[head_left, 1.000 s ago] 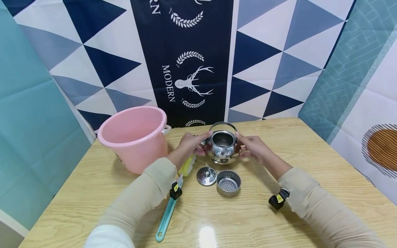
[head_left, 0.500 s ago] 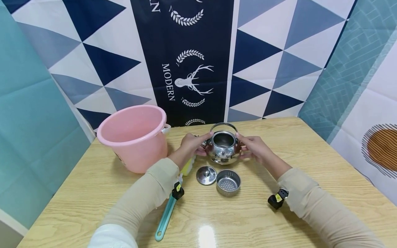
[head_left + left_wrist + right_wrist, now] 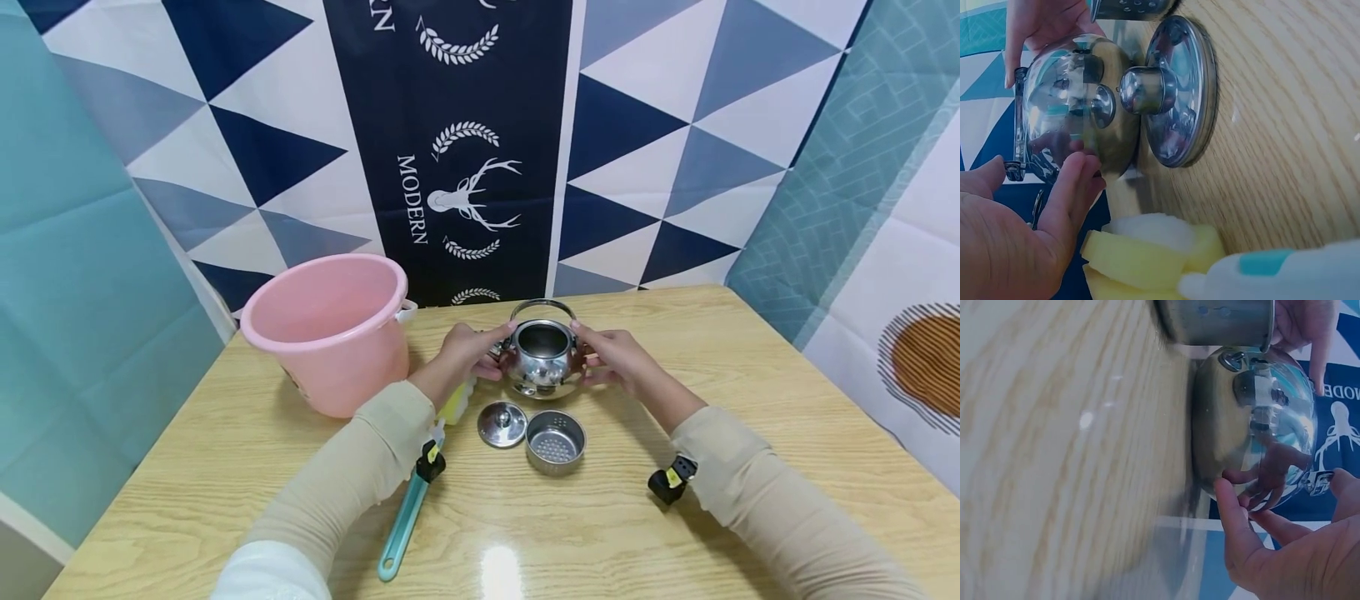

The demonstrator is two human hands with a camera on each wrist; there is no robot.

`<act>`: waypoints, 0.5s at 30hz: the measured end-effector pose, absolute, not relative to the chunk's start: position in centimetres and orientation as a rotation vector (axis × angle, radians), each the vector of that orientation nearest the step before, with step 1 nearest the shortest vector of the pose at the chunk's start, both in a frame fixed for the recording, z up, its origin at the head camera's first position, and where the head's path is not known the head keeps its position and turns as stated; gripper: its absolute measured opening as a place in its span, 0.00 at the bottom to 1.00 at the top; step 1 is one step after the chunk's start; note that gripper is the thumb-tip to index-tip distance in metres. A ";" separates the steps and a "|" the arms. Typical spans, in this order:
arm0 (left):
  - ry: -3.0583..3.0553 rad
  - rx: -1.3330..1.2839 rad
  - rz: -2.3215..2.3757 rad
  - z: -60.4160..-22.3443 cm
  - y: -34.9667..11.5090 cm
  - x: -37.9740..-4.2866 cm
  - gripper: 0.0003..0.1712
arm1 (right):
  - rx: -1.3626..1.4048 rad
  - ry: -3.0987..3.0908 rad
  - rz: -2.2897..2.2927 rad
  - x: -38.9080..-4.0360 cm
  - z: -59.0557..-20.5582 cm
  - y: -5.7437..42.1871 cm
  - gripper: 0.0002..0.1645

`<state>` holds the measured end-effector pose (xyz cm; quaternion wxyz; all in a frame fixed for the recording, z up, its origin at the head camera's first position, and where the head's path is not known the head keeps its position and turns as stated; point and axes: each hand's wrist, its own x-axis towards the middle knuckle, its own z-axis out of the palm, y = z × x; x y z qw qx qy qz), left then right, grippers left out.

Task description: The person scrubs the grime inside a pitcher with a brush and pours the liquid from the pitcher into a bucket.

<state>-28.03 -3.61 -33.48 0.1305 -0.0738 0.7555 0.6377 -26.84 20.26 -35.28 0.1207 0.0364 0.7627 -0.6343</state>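
A shiny steel teapot [image 3: 543, 367], lidless, its hoop handle raised, stands upright between both hands. The left hand [image 3: 468, 348] grips its left side, with the thumb at the handle joint and fingers [image 3: 1072, 187] against the round body. From the opposite side the right hand [image 3: 618, 358] holds it likewise; its fingertips [image 3: 1225, 494] touch the lower wall in the right wrist view. In front of the pot lie a round steel lid [image 3: 502, 425], knob up, and a perforated steel strainer cup [image 3: 555, 446], side by side. The pot's spout is not plainly seen.
A pink bucket [image 3: 330, 358] stands at the back left. Partly under the left forearm lies a sponge brush with a yellow and white head [image 3: 1147, 250] and a teal handle [image 3: 405, 529]. Patterned wall cloth [image 3: 465, 167] rises behind the wooden table [image 3: 585, 533].
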 end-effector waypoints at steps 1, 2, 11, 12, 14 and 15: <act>2.196 -0.205 1.851 -33.4 -3.6 -28.0 0.43 | 0.104 2.230 -1.846 -26.8 -35.2 20.3 0.48; 2.196 -0.200 1.848 -33.4 -3.6 -28.0 0.42 | 0.100 2.230 -1.841 -26.8 -35.2 20.3 0.47; 2.149 -0.173 1.858 -33.1 -4.0 -27.7 0.58 | 0.062 2.276 -1.774 -26.2 -34.6 20.5 0.51; 2.142 -0.169 1.869 -32.8 -4.1 -27.5 0.59 | 0.059 2.298 -1.760 -26.1 -34.3 20.6 0.53; 2.145 -0.151 1.876 -32.3 -4.4 -27.2 0.57 | 0.051 2.363 -1.726 -25.7 -33.9 20.7 0.56; 2.157 -0.144 1.870 -32.0 -4.5 -27.0 0.55 | 0.044 2.407 -1.704 -25.4 -33.6 20.8 0.57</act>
